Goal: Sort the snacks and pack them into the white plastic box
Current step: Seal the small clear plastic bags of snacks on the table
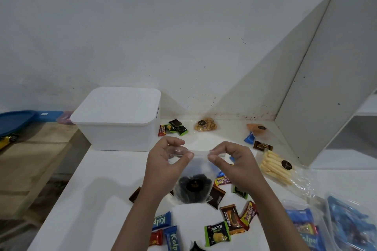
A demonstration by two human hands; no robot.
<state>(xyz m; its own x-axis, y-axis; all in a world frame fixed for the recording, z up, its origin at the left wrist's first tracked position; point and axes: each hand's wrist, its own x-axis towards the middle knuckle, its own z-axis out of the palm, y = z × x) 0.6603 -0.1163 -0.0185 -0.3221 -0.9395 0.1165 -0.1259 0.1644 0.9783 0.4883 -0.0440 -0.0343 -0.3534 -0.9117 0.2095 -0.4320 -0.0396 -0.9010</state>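
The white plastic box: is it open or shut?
Shut. The white plastic box has its lid sitting flat over the whole top; no snacks show inside.

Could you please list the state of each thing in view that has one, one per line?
White plastic box: lid on, closed.
Clear bag of dark snacks: held up by its top edge, pinched at both corners.
Left hand: pinching the bag's top.
Right hand: pinching the bag's top.
Bag of pale sticks: lying flat on the table.
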